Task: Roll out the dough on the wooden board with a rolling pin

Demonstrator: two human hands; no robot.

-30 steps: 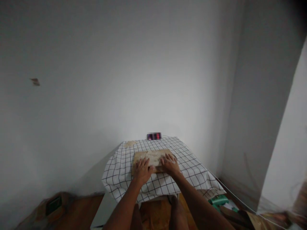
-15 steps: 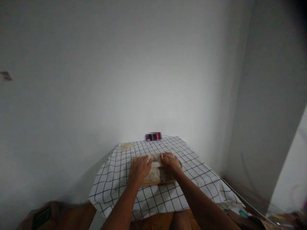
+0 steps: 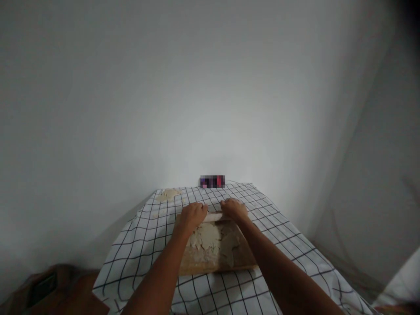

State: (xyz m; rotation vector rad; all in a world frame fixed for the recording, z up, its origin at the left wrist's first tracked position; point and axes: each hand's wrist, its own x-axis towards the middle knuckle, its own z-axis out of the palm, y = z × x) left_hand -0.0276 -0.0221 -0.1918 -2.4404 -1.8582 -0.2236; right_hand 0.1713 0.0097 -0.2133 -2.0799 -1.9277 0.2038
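Observation:
Across the far part of a wooden board (image 3: 210,266) lies a pale rolling pin (image 3: 213,217); only its middle shows between my hands. My left hand (image 3: 194,214) is closed over its left end, my right hand (image 3: 234,208) over its right end. Nearer to me on the board, a thin, ragged sheet of dough (image 3: 208,236) is spread flat with rough, torn edges. A flap of dough (image 3: 230,247) lies at its right, partly in shadow. Both ends of the pin are hidden under my fingers.
A white checked cloth (image 3: 138,245) covers the table under the board. Another flat piece of dough (image 3: 169,194) rests at the far left corner. A blurred-out dark object (image 3: 212,181) stands against the wall (image 3: 210,109). Brown furniture (image 3: 49,286) is at lower left.
Both hands have pushed the rolling pin forward to the board's far edge, uncovering more of the dough. The view has shifted slightly, and the board appears larger.

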